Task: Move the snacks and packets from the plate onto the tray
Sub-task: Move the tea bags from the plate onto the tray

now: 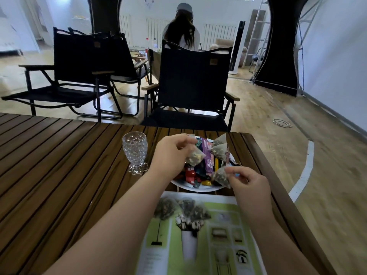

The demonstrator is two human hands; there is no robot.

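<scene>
Wooden slats form the surface (59, 175), with a green printed tray (218, 245) at its near edge. Just beyond the tray sits a white plate (198, 188) heaped with wrapped snacks (200, 171). The left hand (170, 155) is above the plate, pinching a pale mesh packet (195, 156). The right hand (250, 183) pinches a darker mesh packet (219, 176) over the plate's near right rim. A cut-glass goblet (136, 151) stands left of the plate. Two sachets (165, 208) lie on the tray's far left corner.
</scene>
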